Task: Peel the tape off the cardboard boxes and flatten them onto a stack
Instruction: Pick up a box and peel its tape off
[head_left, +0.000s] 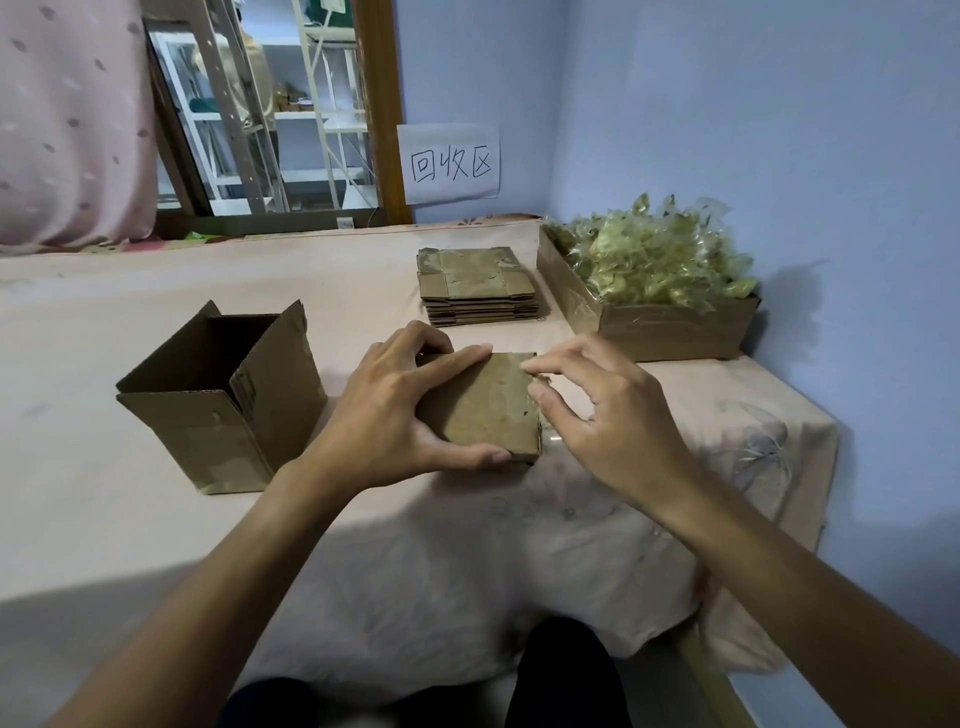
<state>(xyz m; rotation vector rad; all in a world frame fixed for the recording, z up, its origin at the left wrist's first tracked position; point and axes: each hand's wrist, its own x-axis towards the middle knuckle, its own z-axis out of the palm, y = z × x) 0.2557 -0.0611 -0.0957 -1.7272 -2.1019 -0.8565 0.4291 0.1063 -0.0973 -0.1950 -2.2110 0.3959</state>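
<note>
Beside blue walls (727, 130), on pink cloth (78, 519), left hand (384, 410) grips seemingly taped box (483, 405).

The left hand (395, 410) covers the left side of the small box (488, 410), near the front edge of the table (104, 519). Whether the right hand (605, 415) pinches anything at the box's far right corner is too small to tell. Crumpled tape (654, 260) buries the inside of the tray (670, 332). Both forearms (208, 597) run off the bottom edge.

A home bedroom: the fingers (462, 356) are over a bed (753, 447) with a floral sheet, a pink curtain (67, 130) hangs far to their left, pale blue walls (727, 104) beyond them.
</note>
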